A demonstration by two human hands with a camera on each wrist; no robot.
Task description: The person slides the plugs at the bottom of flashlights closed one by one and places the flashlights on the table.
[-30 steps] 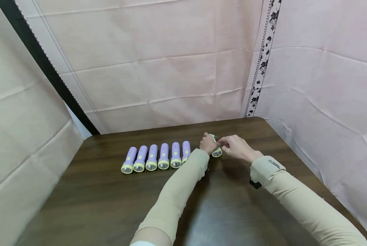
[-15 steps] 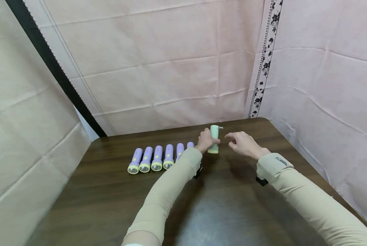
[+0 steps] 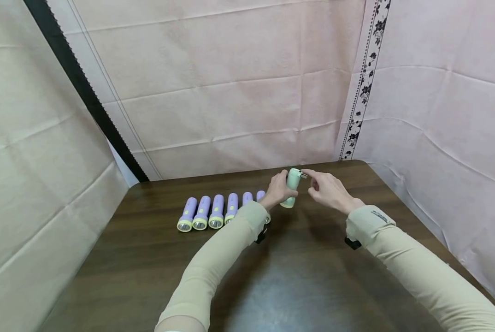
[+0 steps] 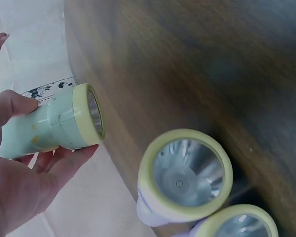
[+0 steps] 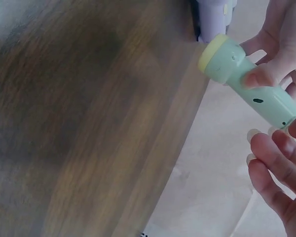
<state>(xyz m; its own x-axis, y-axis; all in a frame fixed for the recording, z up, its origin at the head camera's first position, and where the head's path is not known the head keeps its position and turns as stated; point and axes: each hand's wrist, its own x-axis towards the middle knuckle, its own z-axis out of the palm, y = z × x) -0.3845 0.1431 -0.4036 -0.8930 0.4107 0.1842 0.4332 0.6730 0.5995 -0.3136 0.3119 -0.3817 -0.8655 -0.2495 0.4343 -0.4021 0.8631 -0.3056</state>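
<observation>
In the head view my left hand (image 3: 277, 189) grips a mint-green flashlight (image 3: 294, 178) with a pale yellow lens rim, thumb on one side of its barrel and fingers on the other. The flashlight is tilted, tail end up and lens end low. Metal plug prongs (image 3: 303, 175) stick out sideways near the tail. My right hand (image 3: 328, 188) reaches in from the right, index finger extended with its tip right at the prongs. Its other fingers are bent loosely beside the tail in the right wrist view, where dark slots show in the green barrel (image 5: 274, 109).
Several purple flashlights (image 3: 216, 208) with yellow rims lie in a row left of my left hand, lenses facing me; my forearm partly covers the nearest ones. The dark wooden table (image 3: 148, 267) ends just beyond the hands. A pale cloth (image 3: 239, 115) hangs behind it.
My left hand has lifted and turned the green flashlight, so its lens no longer faces me and its tail leans right. My right hand drew back, then brought its index finger to the prongs.
</observation>
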